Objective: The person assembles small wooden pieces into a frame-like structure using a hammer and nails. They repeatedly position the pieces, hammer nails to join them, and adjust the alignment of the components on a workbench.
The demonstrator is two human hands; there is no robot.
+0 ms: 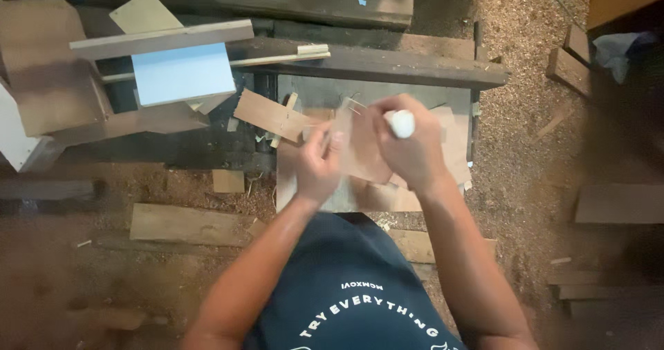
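Note:
My left hand (319, 163) pinches the left edge of a thin brown wooden sheet (360, 149), holding it upright over a low work surface (373, 94). My right hand (408, 146) is closed around a small white tube-like object (402, 124), its tip above the sheet's right side. The picture is blurred around the hands, so the sheet's outline is unclear. More thin brown sheets (266, 113) lie flat under and left of the hands.
A pale blue panel (183, 73) and a long wooden strip (162, 39) lie at the upper left. Dark planks (387, 63) run across the back. Offcuts (187, 224) and wood blocks (567, 70) rest on the sawdust-covered floor (526, 18).

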